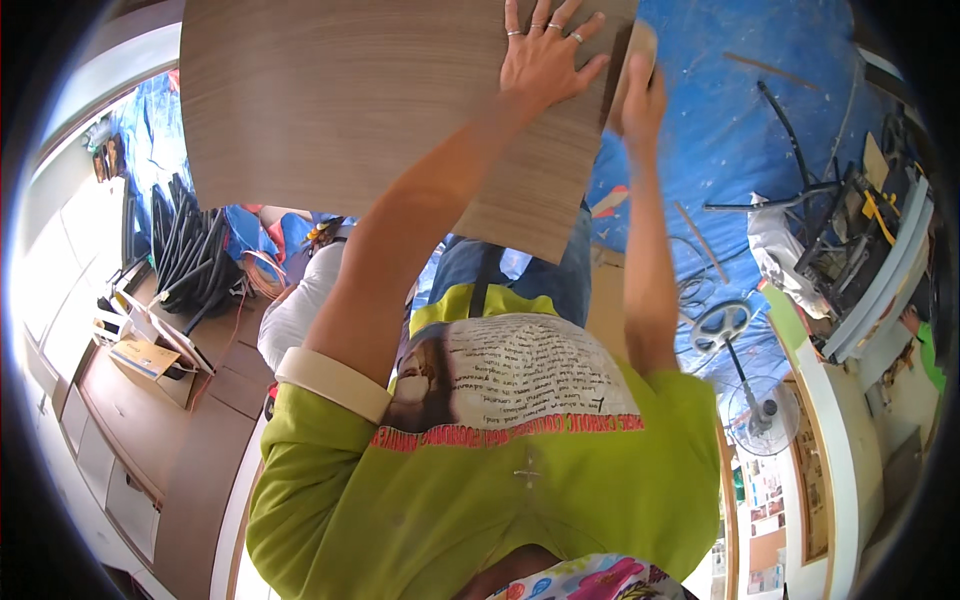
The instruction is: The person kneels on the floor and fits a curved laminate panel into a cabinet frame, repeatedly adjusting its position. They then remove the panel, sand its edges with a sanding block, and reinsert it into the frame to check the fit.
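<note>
A wide brown wood-grain board (340, 100) fills the upper middle of the view. My left hand (545, 55) lies on its face near the right side, fingers spread, with rings on some fingers. At the board's right edge my right hand (640, 95) grips a pale tan block (640, 40) held against that edge; it is slightly blurred. Below the board, my legs in blue jeans show past the hem of my green shirt.
A person in white (305, 295) is close by at left. Black tubes (190, 255) and an opened cardboard box (145, 365) lie further left. At right are a blue tarp (700, 120), black metal bars (790, 130), a standing fan (760, 420) and piled parts (860, 240).
</note>
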`<action>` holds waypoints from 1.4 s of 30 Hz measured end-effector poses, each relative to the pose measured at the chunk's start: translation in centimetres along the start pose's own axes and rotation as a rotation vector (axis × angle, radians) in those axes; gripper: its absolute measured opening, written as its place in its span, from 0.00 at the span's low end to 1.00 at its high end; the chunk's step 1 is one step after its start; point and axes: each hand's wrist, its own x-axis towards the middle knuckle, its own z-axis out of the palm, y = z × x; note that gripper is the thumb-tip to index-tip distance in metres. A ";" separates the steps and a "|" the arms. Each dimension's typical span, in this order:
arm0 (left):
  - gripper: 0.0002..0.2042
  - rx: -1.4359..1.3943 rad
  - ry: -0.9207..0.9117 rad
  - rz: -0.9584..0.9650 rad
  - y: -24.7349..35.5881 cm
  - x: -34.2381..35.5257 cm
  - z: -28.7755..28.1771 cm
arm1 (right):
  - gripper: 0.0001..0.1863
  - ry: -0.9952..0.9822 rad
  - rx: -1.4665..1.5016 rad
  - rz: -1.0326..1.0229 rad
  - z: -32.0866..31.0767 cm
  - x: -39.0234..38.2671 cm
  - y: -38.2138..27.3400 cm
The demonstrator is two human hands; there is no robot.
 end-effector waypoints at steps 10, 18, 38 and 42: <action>0.30 0.010 -0.001 -0.002 0.3 0.1 -0.2 | 0.25 0.043 0.072 0.069 0.1 -0.2 -0.5; 0.30 0.222 0.157 0.041 -0.5 -0.6 2.3 | 0.30 0.068 -0.096 0.078 -0.8 -8.5 1.3; 0.30 -0.060 -0.044 -0.026 0.1 -0.3 0.0 | 0.30 0.019 0.012 0.179 -1.7 -14.9 2.0; 0.31 0.142 0.085 0.036 -0.2 -0.3 1.7 | 0.28 0.089 -0.032 0.011 0.3 1.2 1.2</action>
